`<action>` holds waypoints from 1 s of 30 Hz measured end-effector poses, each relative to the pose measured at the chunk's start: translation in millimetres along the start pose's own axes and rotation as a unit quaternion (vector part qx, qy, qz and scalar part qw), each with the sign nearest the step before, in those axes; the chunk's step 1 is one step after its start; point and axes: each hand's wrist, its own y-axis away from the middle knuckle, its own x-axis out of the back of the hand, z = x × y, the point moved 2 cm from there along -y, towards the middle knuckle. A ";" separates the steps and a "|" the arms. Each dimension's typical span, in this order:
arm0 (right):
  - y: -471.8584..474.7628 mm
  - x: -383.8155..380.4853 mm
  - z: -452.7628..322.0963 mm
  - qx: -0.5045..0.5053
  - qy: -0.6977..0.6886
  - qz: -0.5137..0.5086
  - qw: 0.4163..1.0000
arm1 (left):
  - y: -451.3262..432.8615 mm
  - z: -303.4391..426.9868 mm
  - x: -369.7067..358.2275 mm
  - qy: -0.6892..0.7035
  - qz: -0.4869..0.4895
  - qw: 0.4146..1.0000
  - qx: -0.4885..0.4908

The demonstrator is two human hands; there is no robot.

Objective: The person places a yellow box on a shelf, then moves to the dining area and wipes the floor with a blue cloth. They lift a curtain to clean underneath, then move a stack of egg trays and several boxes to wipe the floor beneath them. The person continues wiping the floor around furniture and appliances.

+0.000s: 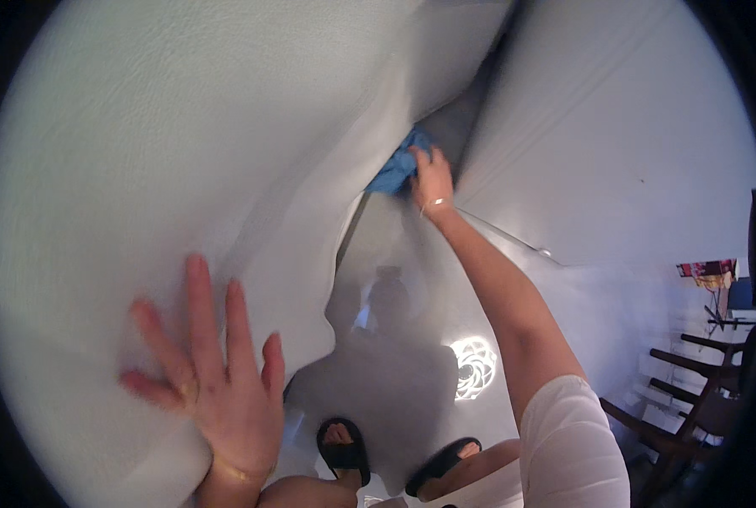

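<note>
My left hand (225, 381) has its fingers spread, palm toward a large pale furniture piece (162, 146) with a grained, leather-like cover. Whether the fingers rest on it or hover just off it, I cannot tell. Farther away, my right hand (434, 178) reaches down into the narrow gap beside that piece. Its fingers lie on a crumpled blue cloth (392, 174) at the lower edge of the pale cover. Part of the cloth is hidden under my fingers and against the cover.
A white wall or panel (619, 146) bounds the gap on the right. Below lies a glossy grey floor (390, 381) with a bright patterned light reflection. My feet in black slides (345, 452) stand on it. Dark wooden chairs (689, 406) are at the far right.
</note>
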 end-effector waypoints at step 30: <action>181.8 80.2 37.0 0.216 0.115 -0.222 0.944 | 10.4 -28.8 1.0 -0.134 0.118 0.984 -0.008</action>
